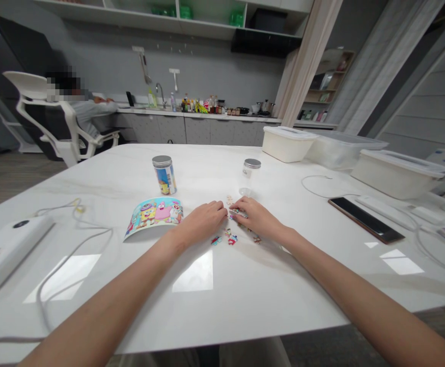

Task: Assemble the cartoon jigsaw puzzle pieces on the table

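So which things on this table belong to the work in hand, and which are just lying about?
Likely in use:
small colourful pieces, at both hands
picture card
patterned jar, probably
clear jar, probably

Apparently just lying about:
phone
lidded boxes
white device

Small multicoloured pieces (228,232), irregular outlines, scattered in one patch. Seen from the working side: pale ones (229,200) at 12 o'clock, brownish one (257,239) at 4, red-and-blue one (232,239) at 6, teal-and-red one (216,240) at 8. Middle partly hidden.
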### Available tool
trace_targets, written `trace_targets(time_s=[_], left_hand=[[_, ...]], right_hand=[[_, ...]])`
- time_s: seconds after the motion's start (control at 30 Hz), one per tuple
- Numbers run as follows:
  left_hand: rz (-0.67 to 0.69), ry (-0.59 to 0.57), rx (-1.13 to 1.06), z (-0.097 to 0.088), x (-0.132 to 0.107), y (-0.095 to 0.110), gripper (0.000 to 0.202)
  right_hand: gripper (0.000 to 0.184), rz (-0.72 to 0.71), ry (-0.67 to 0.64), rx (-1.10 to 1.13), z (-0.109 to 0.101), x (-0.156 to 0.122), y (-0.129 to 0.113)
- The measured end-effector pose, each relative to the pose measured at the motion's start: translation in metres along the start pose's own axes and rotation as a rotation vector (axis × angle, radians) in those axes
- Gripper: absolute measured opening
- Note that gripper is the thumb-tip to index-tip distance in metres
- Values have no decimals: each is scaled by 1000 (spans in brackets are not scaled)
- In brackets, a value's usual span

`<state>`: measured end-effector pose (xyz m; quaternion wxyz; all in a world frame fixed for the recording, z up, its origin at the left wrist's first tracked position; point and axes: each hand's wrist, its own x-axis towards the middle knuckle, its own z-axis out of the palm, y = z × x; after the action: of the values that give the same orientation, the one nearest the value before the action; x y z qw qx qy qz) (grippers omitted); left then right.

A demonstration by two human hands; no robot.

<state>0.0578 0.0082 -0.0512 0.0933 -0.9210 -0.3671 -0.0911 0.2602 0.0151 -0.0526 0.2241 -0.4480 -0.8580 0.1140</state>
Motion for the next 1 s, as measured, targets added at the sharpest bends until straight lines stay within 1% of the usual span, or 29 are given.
trace_targets(time_s=[0.1, 0.2, 0.3, 0.43, 0.6, 0.77, 0.87, 1.0], left_hand=[[-9, -22, 1, -2, 0, 0, 21], [-45, -31, -36, -6, 0, 1, 20], [-70, -46, -54, -10, 0, 2, 21], [-73, -55, -24, -10, 1, 0, 21], [-40, -83, -19, -8, 1, -1, 24], [-21, -52, -19, -8, 0, 1, 21], [-5, -34, -39, -9, 0, 2, 20], [-2, -44, -50, -10, 0, 2, 20]], right_hand=[[17, 21, 3, -9, -1, 0, -1], [11, 13, -8, 0, -2, 0, -1], [14, -9, -7, 19, -2, 0, 0], [17, -15, -27, 11, -2, 0, 1], [21, -50, -20, -9, -1, -1, -2], [21, -97, -16, -5, -1, -1, -5], [19, -92, -33, -3, -2, 0, -7], [17, -87, -43, -15, -4, 0, -10]])
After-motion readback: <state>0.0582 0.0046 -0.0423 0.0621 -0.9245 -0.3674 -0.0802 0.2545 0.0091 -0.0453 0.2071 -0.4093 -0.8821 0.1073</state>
